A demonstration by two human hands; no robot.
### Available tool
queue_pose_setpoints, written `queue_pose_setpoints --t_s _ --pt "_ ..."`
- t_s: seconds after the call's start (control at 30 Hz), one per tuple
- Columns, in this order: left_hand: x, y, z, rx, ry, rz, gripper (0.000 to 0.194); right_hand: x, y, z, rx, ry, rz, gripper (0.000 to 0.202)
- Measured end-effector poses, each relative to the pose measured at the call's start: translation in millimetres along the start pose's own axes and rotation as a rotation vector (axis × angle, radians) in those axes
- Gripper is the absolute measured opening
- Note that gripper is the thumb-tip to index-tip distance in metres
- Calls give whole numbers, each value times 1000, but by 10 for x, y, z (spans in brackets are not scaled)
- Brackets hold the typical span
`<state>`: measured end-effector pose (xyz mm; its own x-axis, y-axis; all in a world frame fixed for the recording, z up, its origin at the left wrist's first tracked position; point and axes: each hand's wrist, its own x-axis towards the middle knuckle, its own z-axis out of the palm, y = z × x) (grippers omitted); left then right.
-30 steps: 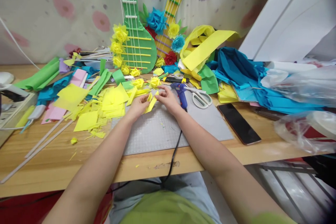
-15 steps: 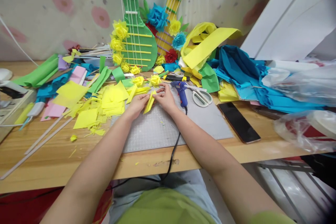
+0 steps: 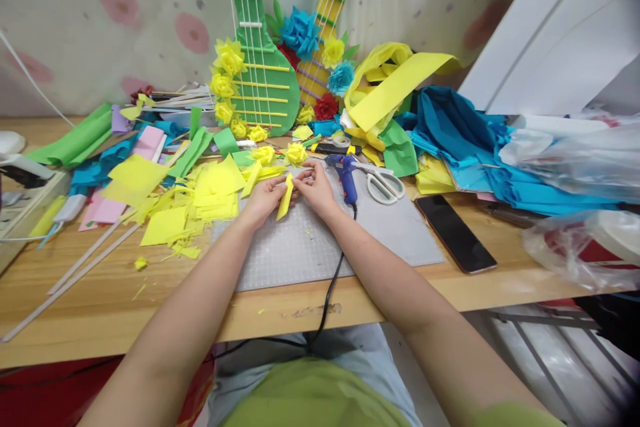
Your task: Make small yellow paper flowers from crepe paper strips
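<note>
Yellow paper strip [image 3: 285,201] is pinched in the fingertips of left hand [image 3: 263,201] and right hand [image 3: 317,189], left of the glue gun [image 3: 345,177], long axis running toward the wearer; the right hand is nearer the gun.

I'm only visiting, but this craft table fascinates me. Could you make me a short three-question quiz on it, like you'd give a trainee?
1. What are the left hand and the right hand holding with their fingers?
2. True or false: in the picture, the blue glue gun lies to the left of the scissors' handles.
3. What colour are the flowers along the left edge of the green instrument?
A) Blue
B) Yellow
C) Red

Key:
1. A narrow piece of yellow paper.
2. True.
3. B.
</note>
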<state>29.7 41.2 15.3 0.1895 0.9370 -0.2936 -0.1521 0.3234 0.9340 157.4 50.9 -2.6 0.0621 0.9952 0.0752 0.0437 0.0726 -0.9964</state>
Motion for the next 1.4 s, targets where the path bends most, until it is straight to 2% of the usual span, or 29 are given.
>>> queue_pose_setpoints --t_s 0.17,0.47,0.7,1.0,1.23,1.4 --pt "-1 0 11 1 25 -3 34 2 -3 7 44 -23 -13 38" --pt "8 -12 -9 -48 1 4 39 -7 -29 1 44 -53 -36 36" --pt "-3 -6 6 -28 43 3 41 -23 -53 0 52 -60 -22 37" --pt "2 -7 10 94 79 79 46 4 12 -7 15 11 -77 34" --pt "2 -36 -17 261 11 223 51 36 11 -57 193 -117 56 38" --pt "-12 -4 -34 214 -55 110 33 65 9 -99 257 -41 44 40"
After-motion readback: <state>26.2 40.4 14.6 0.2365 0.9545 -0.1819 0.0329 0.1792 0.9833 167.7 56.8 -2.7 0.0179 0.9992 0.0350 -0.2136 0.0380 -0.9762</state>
